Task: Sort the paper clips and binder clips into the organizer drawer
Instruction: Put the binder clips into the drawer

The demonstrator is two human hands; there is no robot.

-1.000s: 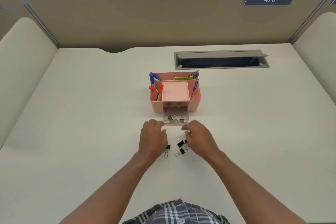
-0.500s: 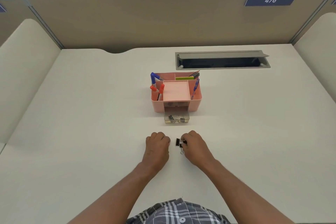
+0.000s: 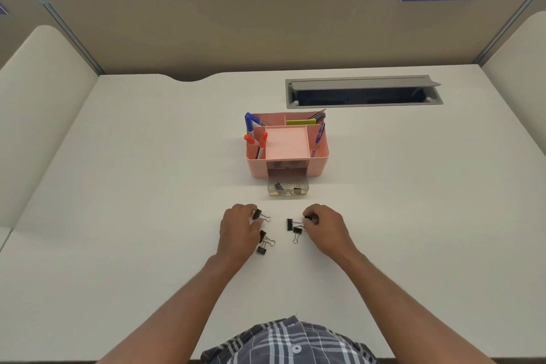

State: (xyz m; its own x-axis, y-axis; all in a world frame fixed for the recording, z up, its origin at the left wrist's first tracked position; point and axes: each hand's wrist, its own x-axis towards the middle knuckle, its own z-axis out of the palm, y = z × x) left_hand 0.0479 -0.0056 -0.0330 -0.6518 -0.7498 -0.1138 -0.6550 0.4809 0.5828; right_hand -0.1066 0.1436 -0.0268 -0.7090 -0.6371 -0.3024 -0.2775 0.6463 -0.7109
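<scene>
A pink desk organizer (image 3: 257,167) stands mid-desk with its clear drawer (image 3: 287,191) pulled out toward me; two black binder clips lie in the drawer. My left hand (image 3: 239,230) pinches a black binder clip (image 3: 259,214) between fingertips, and two more binder clips (image 3: 263,242) lie on the desk beside its thumb. My right hand (image 3: 323,229) pinches another binder clip (image 3: 309,218); two loose clips (image 3: 293,226) lie just left of its fingers. I see no paper clips.
The organizer's upper compartments hold blue and red markers (image 3: 251,124), pens and a green pad. A grey cable hatch (image 3: 363,91) is open in the desk behind it. Partition walls close the back and both sides.
Both hands have moved apart and slightly forward. Each now pinches a binder clip, and loose clips hidden under the fists half a second ago lie exposed on the desk.
</scene>
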